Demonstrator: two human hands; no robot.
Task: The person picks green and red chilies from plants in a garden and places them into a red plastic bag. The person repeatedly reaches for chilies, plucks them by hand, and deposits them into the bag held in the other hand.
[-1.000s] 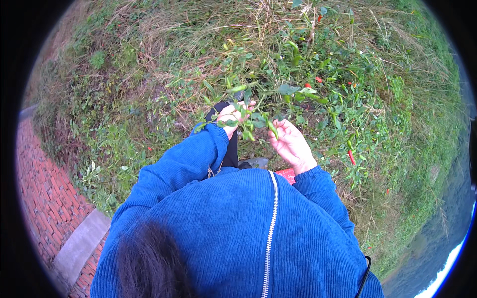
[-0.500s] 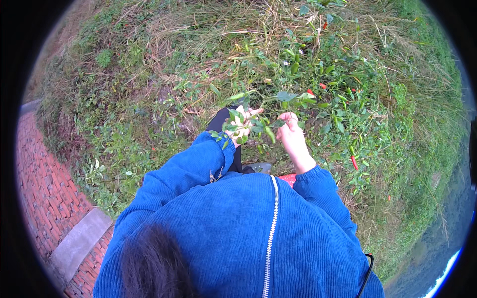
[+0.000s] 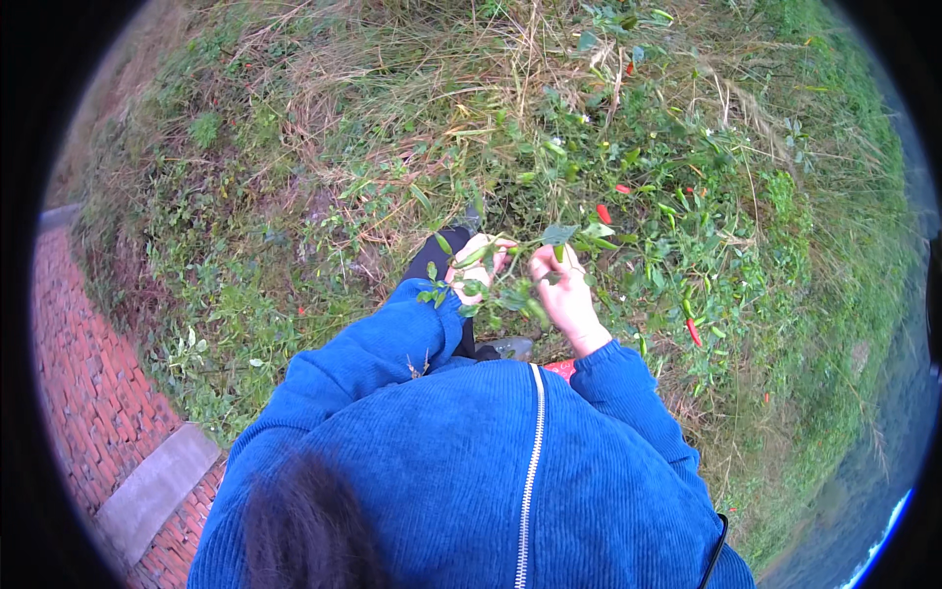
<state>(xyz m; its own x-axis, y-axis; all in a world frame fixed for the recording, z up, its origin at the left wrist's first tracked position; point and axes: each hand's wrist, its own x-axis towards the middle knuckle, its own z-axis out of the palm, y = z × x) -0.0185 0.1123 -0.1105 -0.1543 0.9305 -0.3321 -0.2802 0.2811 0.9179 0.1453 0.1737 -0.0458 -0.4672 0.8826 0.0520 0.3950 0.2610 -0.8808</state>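
My left hand is closed around a leafy chili pepper branch. A pale green chili lies across that hand, and small leaves hang over its wrist. Just right of it, my right hand has its fingers bent together among the leaves. What its fingertips grip is too small to make out. A broad leaf stands above the right fingertips, and a blurred green chili hangs between the two hands.
Chili plants with a red chili and several green ones grow to the right. Dry grass and weeds cover the slope. A red brick path with a grey slab runs at the left. My dark trouser leg shows beside the left hand.
The branch has been drawn nearer and lower. My right hand has shifted slightly left and down toward the left one, its fingers now among the leaves. My left hand keeps its hold.
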